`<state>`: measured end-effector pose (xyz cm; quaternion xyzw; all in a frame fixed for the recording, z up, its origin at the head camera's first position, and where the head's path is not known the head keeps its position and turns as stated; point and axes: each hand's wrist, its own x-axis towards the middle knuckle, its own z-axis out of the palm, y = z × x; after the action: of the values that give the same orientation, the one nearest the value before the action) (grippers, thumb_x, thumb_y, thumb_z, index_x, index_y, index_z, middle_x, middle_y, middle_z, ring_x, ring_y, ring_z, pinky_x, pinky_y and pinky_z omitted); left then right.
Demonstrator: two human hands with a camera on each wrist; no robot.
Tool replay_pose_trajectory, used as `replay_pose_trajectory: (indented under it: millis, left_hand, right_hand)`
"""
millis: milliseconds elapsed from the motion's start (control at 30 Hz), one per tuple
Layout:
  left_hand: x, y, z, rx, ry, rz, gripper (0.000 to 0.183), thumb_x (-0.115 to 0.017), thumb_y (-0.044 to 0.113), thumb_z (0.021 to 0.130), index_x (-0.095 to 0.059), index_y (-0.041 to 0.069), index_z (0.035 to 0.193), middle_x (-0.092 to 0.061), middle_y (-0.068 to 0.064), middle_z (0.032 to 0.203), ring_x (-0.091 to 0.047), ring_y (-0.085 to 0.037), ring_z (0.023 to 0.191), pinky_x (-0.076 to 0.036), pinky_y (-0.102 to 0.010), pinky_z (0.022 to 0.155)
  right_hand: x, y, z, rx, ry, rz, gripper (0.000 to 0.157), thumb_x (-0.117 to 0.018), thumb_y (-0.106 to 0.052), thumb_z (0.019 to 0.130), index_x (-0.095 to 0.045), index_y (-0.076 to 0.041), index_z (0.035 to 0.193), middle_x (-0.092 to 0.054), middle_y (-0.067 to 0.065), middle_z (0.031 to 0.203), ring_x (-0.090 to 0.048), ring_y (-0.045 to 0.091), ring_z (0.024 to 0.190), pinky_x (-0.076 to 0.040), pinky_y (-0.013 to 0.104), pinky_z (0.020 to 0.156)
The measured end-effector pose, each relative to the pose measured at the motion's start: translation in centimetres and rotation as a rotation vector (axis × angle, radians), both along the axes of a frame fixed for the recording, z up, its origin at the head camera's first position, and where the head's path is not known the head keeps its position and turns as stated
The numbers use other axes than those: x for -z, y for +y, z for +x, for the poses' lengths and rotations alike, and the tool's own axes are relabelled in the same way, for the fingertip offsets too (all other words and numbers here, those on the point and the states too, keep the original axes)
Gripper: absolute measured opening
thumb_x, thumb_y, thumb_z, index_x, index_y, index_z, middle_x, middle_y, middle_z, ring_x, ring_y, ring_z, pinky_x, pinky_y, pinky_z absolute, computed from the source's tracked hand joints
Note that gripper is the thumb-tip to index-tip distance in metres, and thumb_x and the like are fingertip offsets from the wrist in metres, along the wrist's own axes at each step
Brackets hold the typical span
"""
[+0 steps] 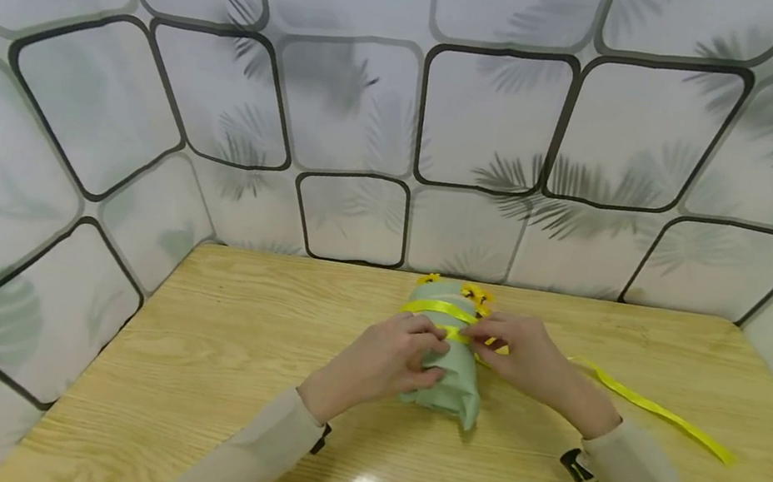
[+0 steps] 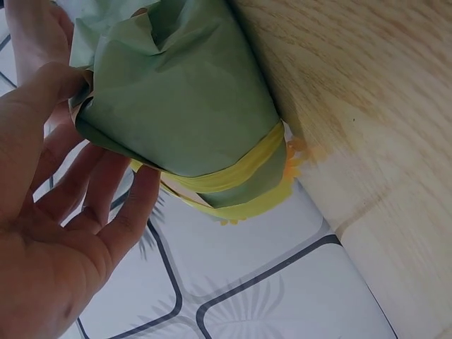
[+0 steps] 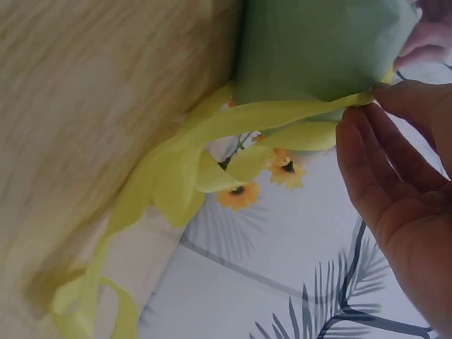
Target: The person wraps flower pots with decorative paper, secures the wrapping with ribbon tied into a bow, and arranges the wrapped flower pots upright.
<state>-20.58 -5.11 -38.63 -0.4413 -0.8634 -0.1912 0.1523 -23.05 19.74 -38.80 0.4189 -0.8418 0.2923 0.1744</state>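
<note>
Your right hand (image 1: 524,354) pinches yellow ribbon (image 3: 275,111) around green-wrapped bouquet (image 1: 454,371), likely for tension; left hand (image 1: 385,359) rests spread against bouquet, seemingly to steady it.

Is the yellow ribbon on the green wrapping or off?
On: yellow ribbon crosses the green wrapping in two bands, with a length trailing across the table.

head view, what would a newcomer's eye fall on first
Probably the bright yellow ribbon, banded across the green bundle on the table, with a loose length lying to the right. Next, the orange-yellow flowers peeking out at its far end. The right hand pinches the ribbon; the left hand holds the bundle.
</note>
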Motion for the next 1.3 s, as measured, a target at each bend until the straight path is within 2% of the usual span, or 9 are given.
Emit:
replay_pose_trajectory:
  millis: [233,433,533,667,800,967,1167,1300]
  left_hand:
    - [0.1,-0.3,-0.1,-0.034,-0.018,0.023,0.024,-0.078,0.031,0.093,-0.079,0.016,0.112,-0.063,-0.011,0.134,-0.061,-0.027,0.117,-0.057,-0.032,0.091]
    - [0.3,-0.5,-0.2,-0.036,-0.083,0.053,0.026,-0.078,0.031,0.093,-0.079,0.016,0.114,-0.063,-0.010,0.129,-0.059,-0.026,0.113,-0.056,-0.030,0.089]
    - [0.4,-0.6,-0.3,-0.031,-0.095,0.050,0.026,-0.077,0.031,0.094,-0.078,0.016,0.115,-0.064,-0.009,0.128,-0.060,-0.024,0.112,-0.056,-0.030,0.089]
    - [0.3,-0.6,-0.3,-0.024,-0.103,0.049,0.027,-0.077,0.032,0.094,-0.078,0.016,0.116,-0.064,-0.009,0.129,-0.060,-0.023,0.111,-0.056,-0.030,0.090]
    - [0.4,-0.6,-0.4,-0.019,-0.107,0.062,0.027,-0.078,0.031,0.093,-0.079,0.015,0.115,-0.064,-0.011,0.129,-0.061,-0.024,0.111,-0.056,-0.031,0.089]
    - [0.5,-0.6,-0.4,-0.018,-0.097,0.074,0.026,-0.078,0.030,0.092,-0.079,0.015,0.114,-0.063,-0.010,0.128,-0.059,-0.026,0.112,-0.056,-0.034,0.092]
    - [0.5,-0.6,-0.3,-0.027,-0.090,0.078,0.026,-0.079,0.031,0.092,-0.079,0.016,0.114,-0.063,-0.010,0.127,-0.059,-0.026,0.109,-0.056,-0.033,0.090]
    - [0.6,-0.6,-0.4,-0.022,-0.095,0.093,0.028,-0.080,0.030,0.091,-0.077,0.015,0.115,-0.064,-0.008,0.124,-0.061,-0.024,0.110,-0.056,-0.032,0.091]
  right_hand:
    - [0.4,-0.3,0.3,0.022,0.011,-0.004,0.024,-0.077,0.014,0.079,-0.078,-0.005,0.094,-0.072,0.002,0.083,-0.065,0.008,0.071,-0.058,0.027,0.061]
    - [0.5,-0.1,0.6,0.034,0.015,-0.018,0.026,-0.077,0.015,0.079,-0.077,-0.005,0.096,-0.072,0.005,0.087,-0.069,0.013,0.074,-0.059,0.027,0.063]
    - [0.6,-0.1,0.9,0.027,0.042,-0.029,0.027,-0.078,0.013,0.079,-0.077,-0.003,0.102,-0.075,0.008,0.097,-0.073,0.020,0.084,-0.062,0.031,0.068]
    - [0.7,-0.3,1.5,-0.033,0.072,-0.021,0.030,-0.079,0.004,0.082,-0.076,-0.001,0.111,-0.075,0.013,0.113,-0.075,0.026,0.095,-0.063,0.038,0.074]
    - [0.9,-0.4,1.8,-0.086,0.067,-0.011,0.028,-0.082,-0.004,0.084,-0.076,0.001,0.111,-0.074,0.016,0.114,-0.075,0.024,0.093,-0.063,0.036,0.073]
    - [1.2,-0.3,1.8,-0.085,0.144,0.009,0.031,-0.085,-0.021,0.085,-0.078,0.002,0.105,-0.073,0.013,0.108,-0.072,0.020,0.088,-0.061,0.030,0.071]
    - [1.6,-0.2,1.6,-0.081,0.235,0.002,0.041,-0.073,-0.040,0.095,-0.076,0.000,0.098,-0.071,0.007,0.095,-0.063,0.013,0.072,-0.052,0.017,0.062]
    - [1.5,-0.4,1.8,-0.036,0.240,0.045,0.046,-0.072,-0.043,0.096,-0.071,0.000,0.112,-0.069,0.007,0.095,-0.061,0.014,0.072,-0.052,0.021,0.062]
